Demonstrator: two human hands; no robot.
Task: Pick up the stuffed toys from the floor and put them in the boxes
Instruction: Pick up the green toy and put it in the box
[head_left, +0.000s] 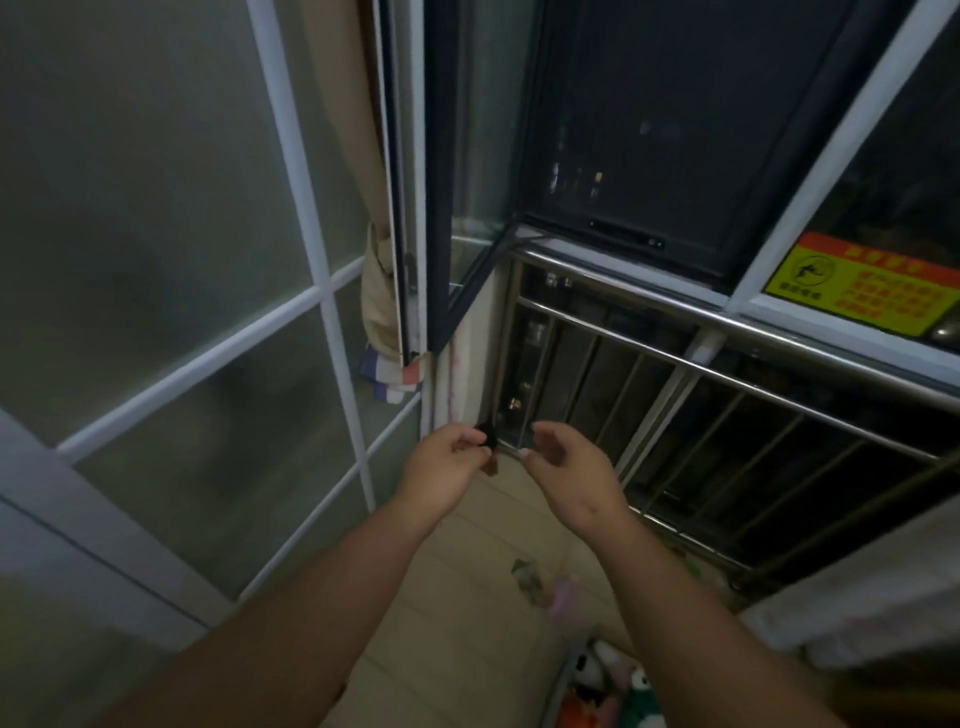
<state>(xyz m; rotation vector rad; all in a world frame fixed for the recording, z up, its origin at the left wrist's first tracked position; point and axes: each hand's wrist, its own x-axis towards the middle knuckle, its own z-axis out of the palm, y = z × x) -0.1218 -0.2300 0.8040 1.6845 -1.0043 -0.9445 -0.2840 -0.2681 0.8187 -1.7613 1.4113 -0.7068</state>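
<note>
Both my arms reach forward toward the corner below the window. My left hand (451, 467) pinches a small dark object (487, 437) between thumb and fingers; what it is I cannot tell. My right hand (563, 460) hovers just right of it with fingers loosely curled, holding nothing. Several stuffed toys (615, 691), white, pink, orange and green, lie in a box (563, 670) at the bottom edge. A small pink toy (563, 595) and a brownish one (527, 574) lie blurred on the tiled floor beneath my right forearm.
A frosted glass door with white bars (322, 291) stands on the left. A dark window sash (457, 208) hangs open inward over the corner. A steel railing (727, 374) runs along the right below a yellow warning sticker (862, 291). A tied beige curtain (379, 291) hangs by the frame.
</note>
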